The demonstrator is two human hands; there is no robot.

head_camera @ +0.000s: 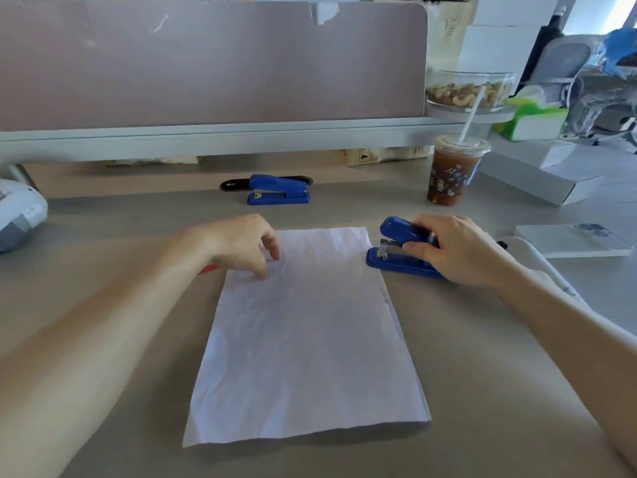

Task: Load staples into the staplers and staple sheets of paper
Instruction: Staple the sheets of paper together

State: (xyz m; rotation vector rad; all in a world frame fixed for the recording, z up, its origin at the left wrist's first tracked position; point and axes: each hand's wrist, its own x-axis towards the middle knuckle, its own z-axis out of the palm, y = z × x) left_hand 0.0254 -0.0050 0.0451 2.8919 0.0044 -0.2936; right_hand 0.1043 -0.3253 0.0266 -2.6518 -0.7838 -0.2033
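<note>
White sheets of paper [306, 336] lie stacked on the desk in front of me, slightly crumpled. My left hand [241, 244] rests with curled fingertips on the paper's top left corner. My right hand [458, 250] grips a blue stapler [400, 248] that stands on the desk just right of the paper's top right corner, its metal mouth facing the paper. A second blue stapler [279, 191] sits farther back on the desk, untouched. Something red [208, 269] peeks out under my left wrist.
An iced drink cup with a straw [451, 174] stands back right. A phone [575, 239] lies face down at the right, white boxes [537, 181] behind it. A grey partition [206, 63] closes the back. A white device [17, 215] sits at the left edge.
</note>
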